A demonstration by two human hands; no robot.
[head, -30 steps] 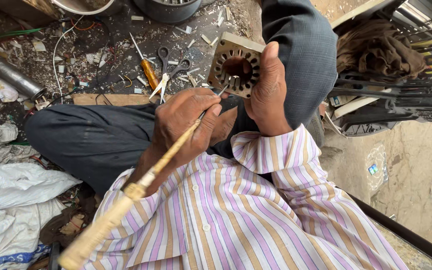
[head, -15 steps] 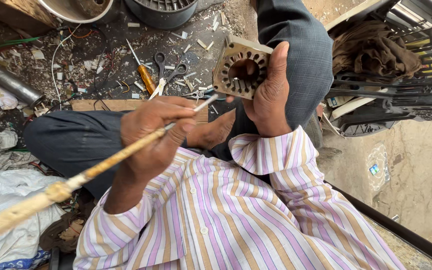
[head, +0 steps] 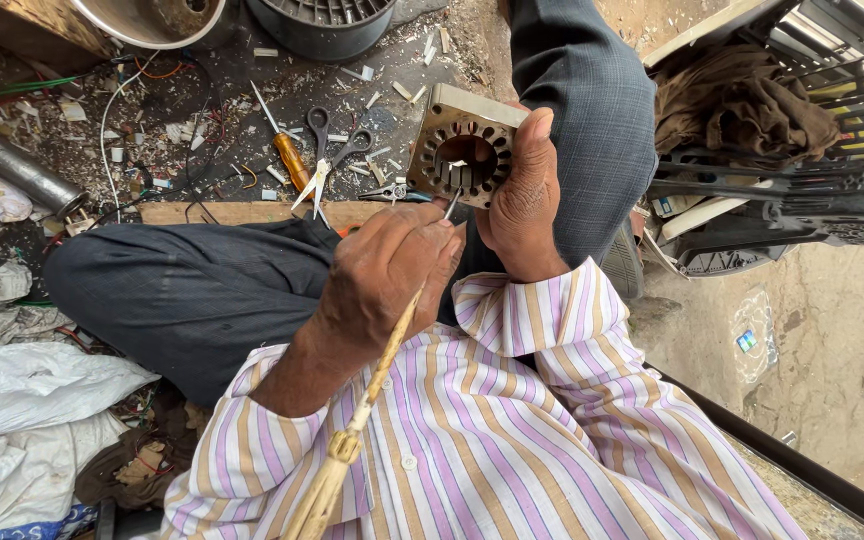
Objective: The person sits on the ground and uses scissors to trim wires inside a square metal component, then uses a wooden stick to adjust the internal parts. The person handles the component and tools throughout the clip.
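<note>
1. Head view: the right hand [head: 524, 200] grips a square metal stator core [head: 464, 148], thumb up along its right edge and fingers hidden behind it, holding it tilted up above the raised right knee.
2. The left hand [head: 384, 270] is closed around a long pale stick [head: 367, 400], pinching it near the front end; the stick's thin tip sits at the lower rim of the stator's round bore, touching the slotted ring.
3. The back of the stick runs down past the left wrist over the striped shirt [head: 472, 440], with a knot of binding near its lower part.
4. Under the left hand lies the folded left leg in dark trousers [head: 192, 290]; the right leg rises behind the stator.
5. Just beyond the left hand, on the littered ground, lie scissors [head: 337, 150] and a screwdriver with an orange handle [head: 287, 155], side by side, next to a wooden plank [head: 242, 212].
6. Farther left of the hands are a metal tube [head: 22, 172] and white plastic sheeting [head: 32, 420].
7. To the right of the right hand, brown cloth [head: 742, 100] lies on dark metal parts.
</note>
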